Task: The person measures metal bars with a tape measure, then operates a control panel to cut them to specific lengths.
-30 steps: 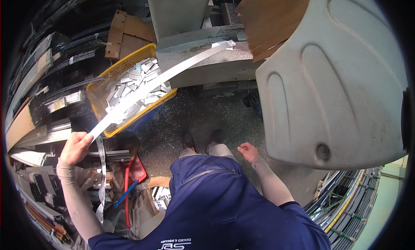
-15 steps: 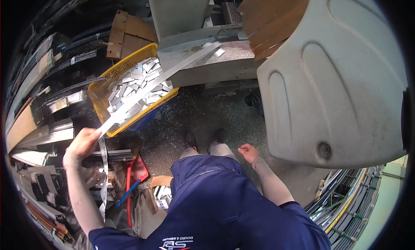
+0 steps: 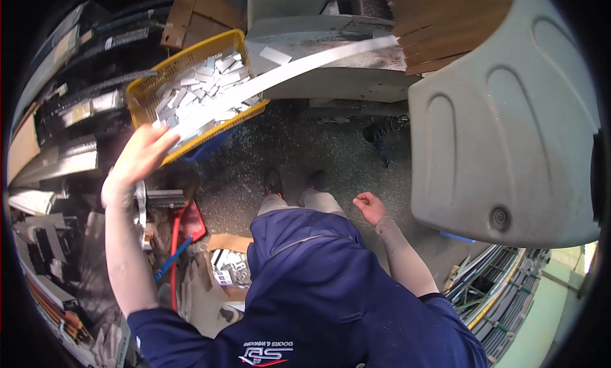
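My left hand (image 3: 143,153) is closed around the near end of a long, flat, white metal strip (image 3: 280,78). The strip slants up and to the right, passing over a yellow plastic basket (image 3: 191,141) full of short cut white and silver pieces (image 3: 207,88). Its far end lies over a grey machine ledge (image 3: 318,86), beside some brown flaps (image 3: 439,27). On the ledge near the basket is a small flat pale piece (image 3: 275,55). My right hand (image 3: 371,208) hangs by my right leg with fingers curled, and nothing shows in it.
A large grey moulded cover (image 3: 503,139) takes up the right side. Racks of long profiles (image 3: 83,110) stand at left. A red dustpan (image 3: 194,223) and a cardboard box of small parts (image 3: 229,242) are low on the left. More long profiles (image 3: 503,291) lie at lower right.
My left hand has moved up with the strip, whose far end has shifted right to the brown flaps. The small flat piece now shows on the ledge beside the basket. My view has shifted slightly.
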`<state>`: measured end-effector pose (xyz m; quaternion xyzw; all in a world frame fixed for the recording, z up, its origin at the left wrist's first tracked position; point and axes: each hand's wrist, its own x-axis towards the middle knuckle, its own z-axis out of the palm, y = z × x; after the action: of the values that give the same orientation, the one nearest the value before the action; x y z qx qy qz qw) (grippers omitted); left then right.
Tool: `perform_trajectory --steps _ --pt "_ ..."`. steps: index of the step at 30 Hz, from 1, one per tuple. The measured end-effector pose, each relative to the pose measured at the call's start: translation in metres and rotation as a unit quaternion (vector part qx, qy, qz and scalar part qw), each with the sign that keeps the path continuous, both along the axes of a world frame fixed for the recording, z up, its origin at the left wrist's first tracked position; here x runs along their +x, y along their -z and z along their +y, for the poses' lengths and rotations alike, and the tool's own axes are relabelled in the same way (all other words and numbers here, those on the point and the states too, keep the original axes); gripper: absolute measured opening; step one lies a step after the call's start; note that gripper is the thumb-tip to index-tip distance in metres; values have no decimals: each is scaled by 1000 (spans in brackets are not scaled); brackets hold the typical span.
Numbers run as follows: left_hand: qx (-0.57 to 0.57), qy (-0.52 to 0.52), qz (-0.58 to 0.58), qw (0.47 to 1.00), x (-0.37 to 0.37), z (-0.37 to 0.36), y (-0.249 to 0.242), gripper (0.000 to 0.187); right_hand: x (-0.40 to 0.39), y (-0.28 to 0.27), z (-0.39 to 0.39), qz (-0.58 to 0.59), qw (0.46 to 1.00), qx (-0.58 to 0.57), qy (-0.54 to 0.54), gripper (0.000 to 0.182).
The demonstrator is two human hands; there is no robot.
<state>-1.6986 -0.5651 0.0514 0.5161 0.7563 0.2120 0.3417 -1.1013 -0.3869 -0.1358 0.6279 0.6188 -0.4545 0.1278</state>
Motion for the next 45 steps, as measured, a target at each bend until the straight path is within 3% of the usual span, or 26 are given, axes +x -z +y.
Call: perform_trajectory --steps 1,3,5,9,16,19,22,26,29,37,45 --pt "-56 -64 -29 996 20 27 -8 41 1 -4 1 4 1000 14 2 46" --pt "-19 -18 -9 1000 38 63 6 47 12 -10 1 21 999 28 3 46" --pt "-13 -44 -9 999 44 85 21 52 19 -17 -2 26 999 31 15 46" --pt "-31 -83 17 996 44 99 51 52 42 -25 -14 -26 999 39 16 46" --pt "24 -83 52 995 39 99 63 52 63 -7 -27 -102 994 12 -24 47" --pt "2 -65 70 995 29 91 79 52 38 -12 -21 -63 998 9 -28 44" --pt "-72 -56 42 995 -5 63 63 49 6 -22 -12 1 1000 23 -8 49" --pt "-189 -142 -162 958 -33 17 2 43 -16 -32 -12 56 998 10 19 49" --pt "-148 -96 -260 949 -56 -18 15 50 -11 -28 -19 30 999 8 13 49" --pt "-93 -88 -148 981 -10 39 43 47 64 13 -27 -67 998 6 7 46" --pt "-120 -79 -59 988 -25 39 37 50 26 -9 -18 -33 999 7 18 48"
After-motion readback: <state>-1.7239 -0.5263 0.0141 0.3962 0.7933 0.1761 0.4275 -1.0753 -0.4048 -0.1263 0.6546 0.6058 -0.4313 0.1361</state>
